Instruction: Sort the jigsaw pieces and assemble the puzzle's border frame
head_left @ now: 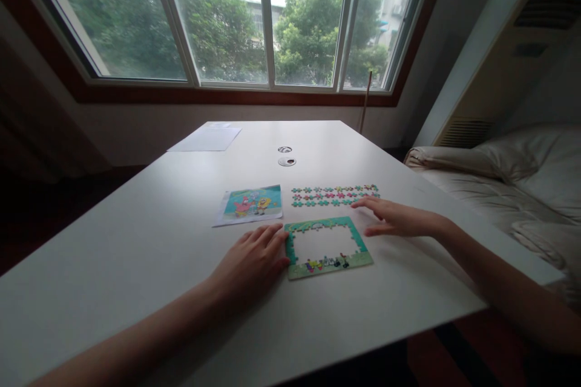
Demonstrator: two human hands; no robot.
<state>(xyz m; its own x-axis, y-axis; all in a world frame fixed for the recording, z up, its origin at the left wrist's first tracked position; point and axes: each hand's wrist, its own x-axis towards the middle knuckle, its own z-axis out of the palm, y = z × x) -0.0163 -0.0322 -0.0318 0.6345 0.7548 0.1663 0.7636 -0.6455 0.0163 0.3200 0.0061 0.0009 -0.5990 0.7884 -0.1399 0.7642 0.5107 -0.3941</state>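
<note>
A puzzle frame (329, 270) with a green, pictured border and a bare white middle lies flat on the table. My left hand (258, 254) rests palm down at its left edge, fingers stretched out and touching it. My right hand (394, 219) hovers or lies just right of the frame, fingers apart, its fingertips by the rows of puzzle pieces (334, 196). These small pieces, teal, pink and yellow, are laid out in three lines behind the frame. Left of them is a printed reference picture (252, 203) with a pink and a yellow cartoon figure.
The white table (181, 236) reaches toward the window. Two round flat discs, one nearer disc (287, 161) and one farther disc (285, 149), lie mid-table. Paper sheets (206, 138) lie at the far left corner. A cream sofa (499, 175) stands along the right side.
</note>
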